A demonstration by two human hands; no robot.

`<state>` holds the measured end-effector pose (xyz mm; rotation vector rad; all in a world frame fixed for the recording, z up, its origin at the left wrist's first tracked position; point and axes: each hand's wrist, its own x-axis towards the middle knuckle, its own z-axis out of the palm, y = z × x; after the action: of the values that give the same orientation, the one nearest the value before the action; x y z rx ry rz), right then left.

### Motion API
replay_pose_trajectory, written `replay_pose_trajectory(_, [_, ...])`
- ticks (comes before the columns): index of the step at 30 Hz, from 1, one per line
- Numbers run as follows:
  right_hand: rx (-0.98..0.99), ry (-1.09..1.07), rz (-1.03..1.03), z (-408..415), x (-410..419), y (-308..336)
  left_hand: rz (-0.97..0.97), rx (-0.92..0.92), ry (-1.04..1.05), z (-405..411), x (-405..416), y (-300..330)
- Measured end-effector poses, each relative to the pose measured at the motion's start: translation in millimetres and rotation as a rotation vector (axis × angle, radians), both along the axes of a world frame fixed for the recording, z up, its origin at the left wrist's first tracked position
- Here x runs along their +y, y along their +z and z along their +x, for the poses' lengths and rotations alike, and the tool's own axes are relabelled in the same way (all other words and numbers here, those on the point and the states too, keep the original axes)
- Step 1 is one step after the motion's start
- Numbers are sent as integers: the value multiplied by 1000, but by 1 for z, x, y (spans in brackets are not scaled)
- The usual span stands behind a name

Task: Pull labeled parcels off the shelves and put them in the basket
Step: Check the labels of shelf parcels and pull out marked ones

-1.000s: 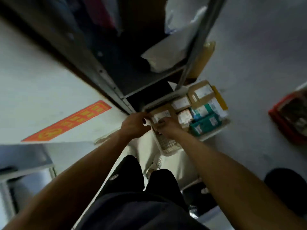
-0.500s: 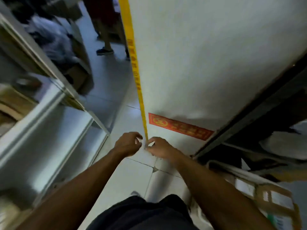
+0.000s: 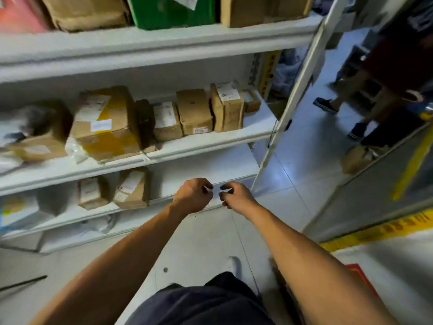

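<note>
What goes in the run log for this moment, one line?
phase: facing shelves | left hand: fingers curled, empty | right hand: fingers curled, empty | parcels: on shelves, untouched | basket: not in view

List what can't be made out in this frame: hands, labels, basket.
- Head view: left hand and right hand have curled fingers; whether they pinch anything is too small to tell.
- Label text on shelf parcels: too small, blurred.
- Far-left parcels: motion-blurred.
- Top-shelf boxes: cut by the upper edge.
- Basket: out of frame.
</note>
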<state>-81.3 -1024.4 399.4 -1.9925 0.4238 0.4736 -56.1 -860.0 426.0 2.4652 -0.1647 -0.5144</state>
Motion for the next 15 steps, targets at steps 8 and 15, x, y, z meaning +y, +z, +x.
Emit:
replay_pose_trajectory(8, [-122,142,35,92,33,-10,-53,-92,371,64,33,-6])
replay_pose_trajectory(15, [-312,-165,46,172,52,-8,-229,-135,522,113,47,-18])
